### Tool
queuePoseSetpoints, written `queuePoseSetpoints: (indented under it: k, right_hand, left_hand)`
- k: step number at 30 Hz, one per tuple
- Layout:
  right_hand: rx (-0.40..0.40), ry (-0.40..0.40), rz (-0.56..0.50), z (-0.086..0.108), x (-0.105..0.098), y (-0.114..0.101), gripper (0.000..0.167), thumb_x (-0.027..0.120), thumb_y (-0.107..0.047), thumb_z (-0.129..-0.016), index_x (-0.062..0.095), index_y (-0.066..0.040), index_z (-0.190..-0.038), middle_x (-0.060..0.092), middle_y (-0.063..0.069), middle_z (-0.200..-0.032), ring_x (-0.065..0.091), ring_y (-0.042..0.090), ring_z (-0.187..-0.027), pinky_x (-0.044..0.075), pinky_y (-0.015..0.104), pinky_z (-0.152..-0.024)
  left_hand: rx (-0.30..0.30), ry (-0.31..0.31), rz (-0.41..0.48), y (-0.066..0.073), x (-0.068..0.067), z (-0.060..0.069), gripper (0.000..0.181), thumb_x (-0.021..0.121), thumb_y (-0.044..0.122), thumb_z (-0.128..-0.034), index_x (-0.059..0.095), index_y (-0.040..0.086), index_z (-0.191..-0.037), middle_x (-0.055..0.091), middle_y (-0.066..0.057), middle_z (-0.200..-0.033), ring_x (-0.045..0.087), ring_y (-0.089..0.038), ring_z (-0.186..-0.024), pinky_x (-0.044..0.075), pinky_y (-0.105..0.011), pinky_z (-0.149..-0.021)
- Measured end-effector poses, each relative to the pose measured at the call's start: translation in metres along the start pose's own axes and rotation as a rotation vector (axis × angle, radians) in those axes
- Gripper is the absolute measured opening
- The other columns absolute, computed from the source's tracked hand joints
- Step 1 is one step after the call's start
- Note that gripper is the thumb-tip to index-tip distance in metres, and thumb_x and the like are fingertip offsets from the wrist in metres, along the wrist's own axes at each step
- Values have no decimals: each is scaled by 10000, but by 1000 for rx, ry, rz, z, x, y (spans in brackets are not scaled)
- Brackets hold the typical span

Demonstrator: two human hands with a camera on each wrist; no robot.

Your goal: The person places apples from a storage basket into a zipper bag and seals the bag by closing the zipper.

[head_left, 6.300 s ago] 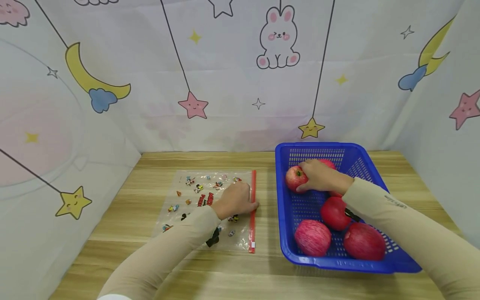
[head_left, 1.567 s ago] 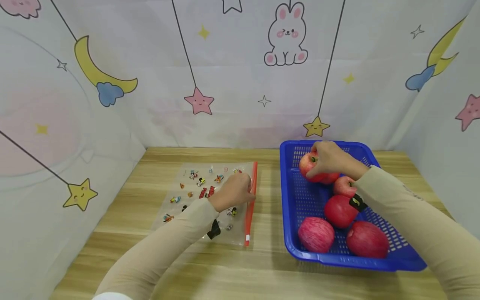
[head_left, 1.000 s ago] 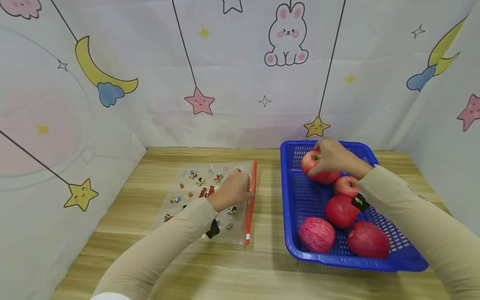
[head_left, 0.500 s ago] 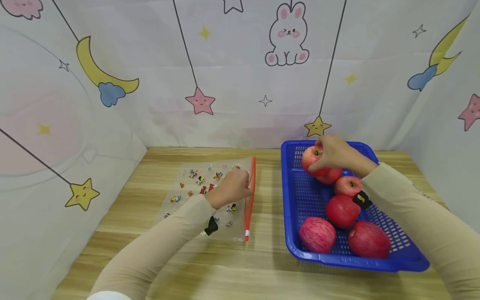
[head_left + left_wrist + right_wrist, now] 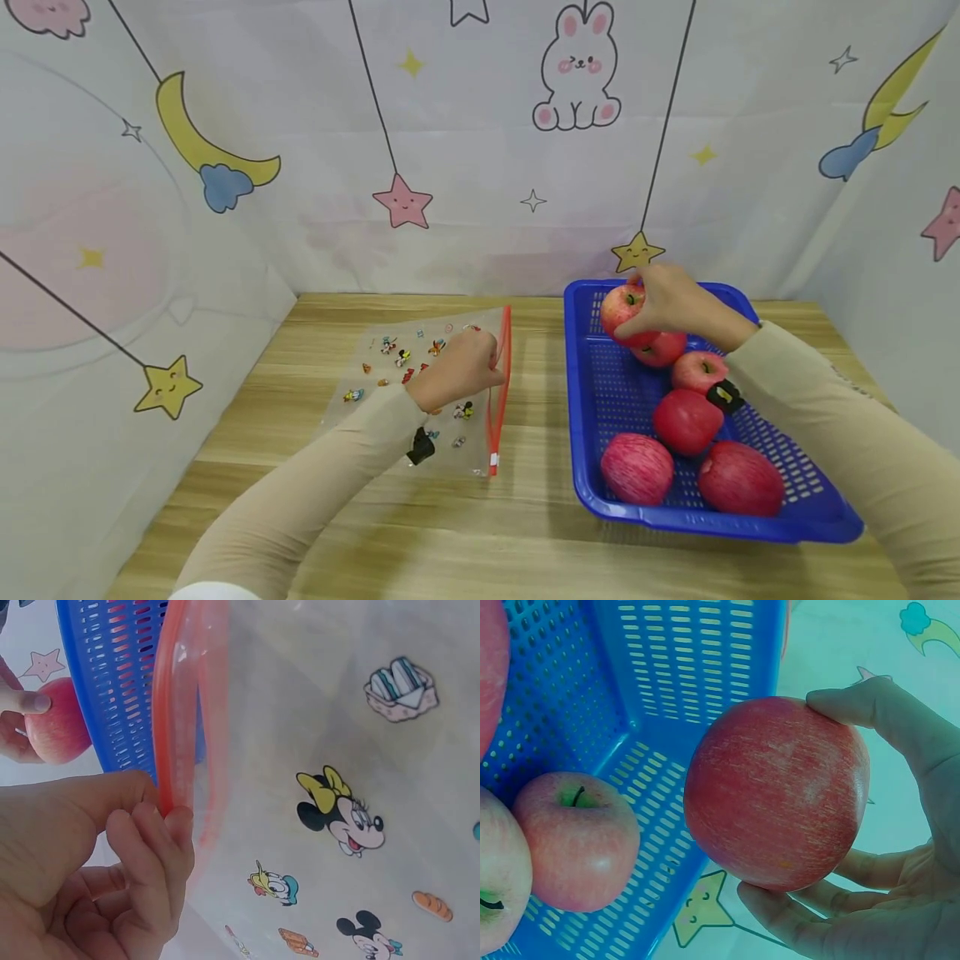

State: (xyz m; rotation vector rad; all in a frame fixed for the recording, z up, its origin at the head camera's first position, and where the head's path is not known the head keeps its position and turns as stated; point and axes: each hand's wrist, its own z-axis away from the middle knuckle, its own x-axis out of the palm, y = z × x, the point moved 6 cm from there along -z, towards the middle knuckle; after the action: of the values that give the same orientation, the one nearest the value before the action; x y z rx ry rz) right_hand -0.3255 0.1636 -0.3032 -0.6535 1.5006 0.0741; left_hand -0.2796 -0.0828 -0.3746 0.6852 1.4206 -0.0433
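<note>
In the head view my left hand pinches the red zip edge of a clear zip bag printed with cartoon figures. That edge is raised off the table, and the left wrist view shows finger and thumb on the red strip, with a gap between its two sides above them. My right hand grips a red apple over the far left part of a blue basket. In the right wrist view the held apple sits between thumb and fingertips, apart from the other apples.
Several more apples lie in the basket, among them one at the near left and one at the near right. The basket stands right of the bag on a wooden table. A printed curtain encloses the back and sides.
My right hand has raised the apple higher over the basket's far end. My left hand, earlier on the flat bag, has lifted its red edge, and the two sides have come apart.
</note>
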Motion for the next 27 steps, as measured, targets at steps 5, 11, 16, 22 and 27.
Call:
queuePoseSetpoints:
  k: [5, 11, 16, 22, 27]
  right_hand:
    - [-2, -9, -15, 0, -3, -4, 788, 896, -317, -663, 562, 182, -1173, 586, 344, -1154, 563, 467, -1052, 515, 550, -854]
    - [-39, 39, -34, 1, -8, -14, 705, 907, -294, -644, 603, 140, -1108, 618, 286, -1082, 596, 415, -966, 535, 514, -796]
    - [-86, 71, -32, -1, -10, -25, 633, 894, -277, -645, 632, 102, -1078, 649, 237, -1034, 600, 370, -929, 534, 489, -763]
    - [-119, 58, -33, -4, -6, -38, 622, 869, -257, -650, 622, 118, -1081, 647, 234, -1026, 593, 364, -940, 527, 484, -778]
    - [-140, 45, -42, -4, -4, -50, 613, 865, -264, -648, 612, 98, -1074, 635, 209, -1024, 587, 352, -939, 522, 478, -787]
  left_hand:
    - [-2, 6, -13, 0, -4, 2, 427, 666, -3, -817, 346, 132, -569, 163, 79, -516, 134, -92, -512, 205, -232, -494]
    - [-9, 11, -37, -2, -9, 3, 430, 652, -8, -801, 339, 140, -546, 163, 75, -513, 126, -96, -527, 219, -248, -532]
    - [-8, 25, -68, -4, -14, 4, 438, 667, 10, -804, 348, 147, -537, 173, 76, -503, 131, -93, -521, 225, -253, -541]
    - [-12, 29, -62, -4, -17, 5, 486, 674, 9, -807, 317, 162, -515, 167, 78, -492, 116, -85, -502, 194, -238, -496]
    - [-22, 34, -62, -5, -20, 5, 528, 714, 38, -827, 321, 168, -499, 183, 81, -465, 129, -81, -476, 388, -319, -687]
